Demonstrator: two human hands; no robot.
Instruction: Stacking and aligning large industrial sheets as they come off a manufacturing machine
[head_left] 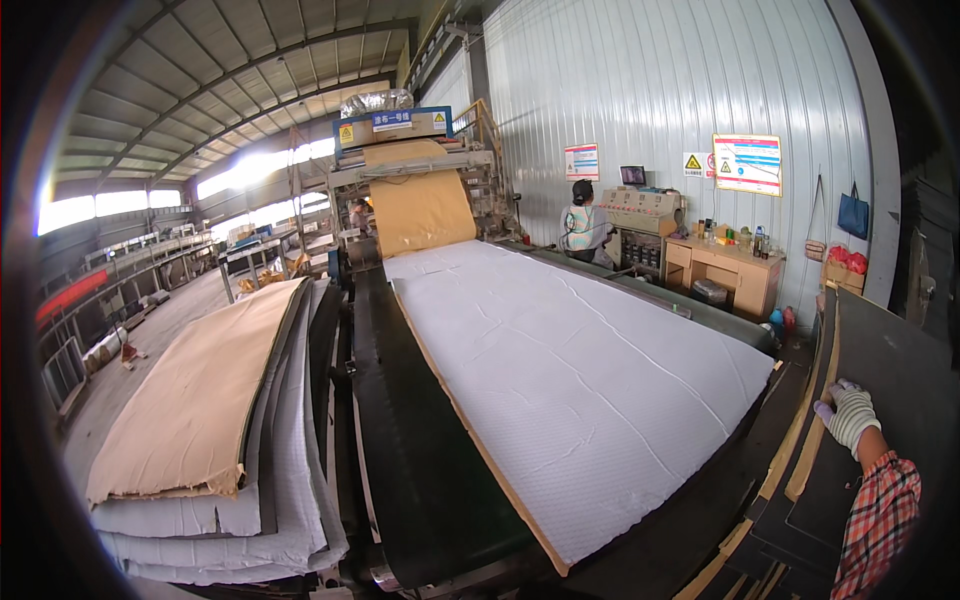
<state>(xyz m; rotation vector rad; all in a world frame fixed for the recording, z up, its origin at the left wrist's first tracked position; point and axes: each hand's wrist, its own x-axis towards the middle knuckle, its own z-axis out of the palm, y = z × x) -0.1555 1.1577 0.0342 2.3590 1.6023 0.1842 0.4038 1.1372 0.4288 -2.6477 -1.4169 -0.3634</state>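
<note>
My right hand (850,415), in a white knit glove with purple fingertips, reaches in from the lower right under a red checked sleeve. Its fingers curl over the tan-trimmed edge of a dark grey sheet (905,370), one of a stack of such sheets. My left hand is out of the picture. Ahead, a long white quilted sheet (590,390) with a tan border and several creases lies on the dark conveyor belt (430,500). Tan sheeting (425,215) comes down from the machine (395,140) at the belt's far end.
A pile of tan and white sheets (200,390) stands left of the belt. Beyond the belt, a person (585,225) in a vest and dark cap sits by a control console (640,212). A wooden desk (725,265) with bottles stands along the corrugated wall (640,90).
</note>
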